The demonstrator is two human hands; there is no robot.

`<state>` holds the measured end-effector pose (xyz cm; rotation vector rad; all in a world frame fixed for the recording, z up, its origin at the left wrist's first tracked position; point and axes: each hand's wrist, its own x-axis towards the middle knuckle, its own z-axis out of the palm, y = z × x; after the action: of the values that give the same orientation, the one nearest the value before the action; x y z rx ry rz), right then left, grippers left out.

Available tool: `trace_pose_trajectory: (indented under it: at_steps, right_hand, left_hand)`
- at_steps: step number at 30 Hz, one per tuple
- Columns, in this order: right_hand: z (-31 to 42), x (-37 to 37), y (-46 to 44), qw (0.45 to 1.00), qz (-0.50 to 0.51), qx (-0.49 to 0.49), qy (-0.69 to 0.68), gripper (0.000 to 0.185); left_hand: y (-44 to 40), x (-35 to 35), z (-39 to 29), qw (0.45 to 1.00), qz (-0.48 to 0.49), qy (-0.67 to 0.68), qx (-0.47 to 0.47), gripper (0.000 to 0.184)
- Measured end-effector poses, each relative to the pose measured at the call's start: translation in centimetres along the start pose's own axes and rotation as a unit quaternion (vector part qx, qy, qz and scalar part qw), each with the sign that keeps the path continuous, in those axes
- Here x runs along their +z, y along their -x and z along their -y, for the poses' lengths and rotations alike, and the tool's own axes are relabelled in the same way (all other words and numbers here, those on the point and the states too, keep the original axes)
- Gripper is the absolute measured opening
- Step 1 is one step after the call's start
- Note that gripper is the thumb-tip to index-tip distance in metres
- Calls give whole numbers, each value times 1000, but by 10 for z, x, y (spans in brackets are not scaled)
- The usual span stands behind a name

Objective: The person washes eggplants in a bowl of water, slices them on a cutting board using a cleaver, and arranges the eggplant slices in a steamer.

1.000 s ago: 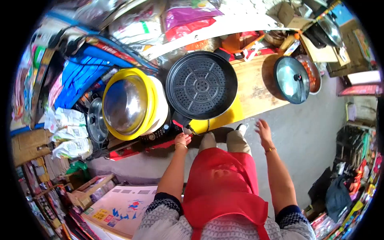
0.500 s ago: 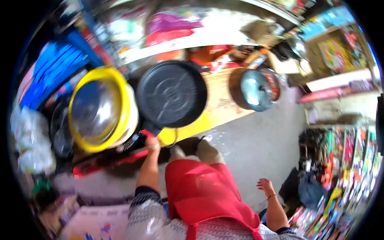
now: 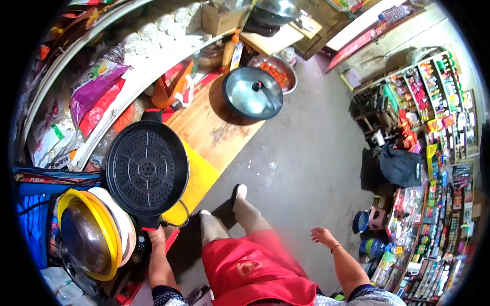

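Observation:
A round black steamer pan (image 3: 147, 169) with a perforated inner tray stands at the left of the wooden table. My left hand (image 3: 157, 234) is closed at its near red-and-black handle; the handle and pan edge partly hide the fingers. My right hand (image 3: 323, 236) hangs in the air over the grey floor, fingers loosely apart, holding nothing. Beside the pan, stacked yellow and white basins (image 3: 109, 245) have a glass lid (image 3: 84, 237) lying in them. A pot with a glass lid (image 3: 252, 93) sits farther along the table.
Behind the lidded pot is a metal bowl (image 3: 278, 72) of orange-red pieces. A yellow sheet (image 3: 198, 176) covers part of the wooden table (image 3: 224, 130). A shelf with bags (image 3: 99, 97) runs above it. Packed goods shelves (image 3: 434, 219) line the right side.
The view has turned right, so the pan, basins and lidded pot sit farther left in it. My left hand stays at the pan's handle, and my right hand stays free.

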<state>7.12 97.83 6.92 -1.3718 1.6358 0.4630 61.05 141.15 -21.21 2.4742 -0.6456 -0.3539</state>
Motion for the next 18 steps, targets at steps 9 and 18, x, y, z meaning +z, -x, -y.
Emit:
trace_pose_trajectory:
  at_steps: [9,18]
  right_hand:
    - [-107,44,-23,994,60,26,-83,27]
    - [-171,86,-23,983,72,48,-162,29]
  left_hand:
    - [-5,-63,-91,989,-4,-147,3,36]
    - [5,-37,11,926,62,-365,77,44]
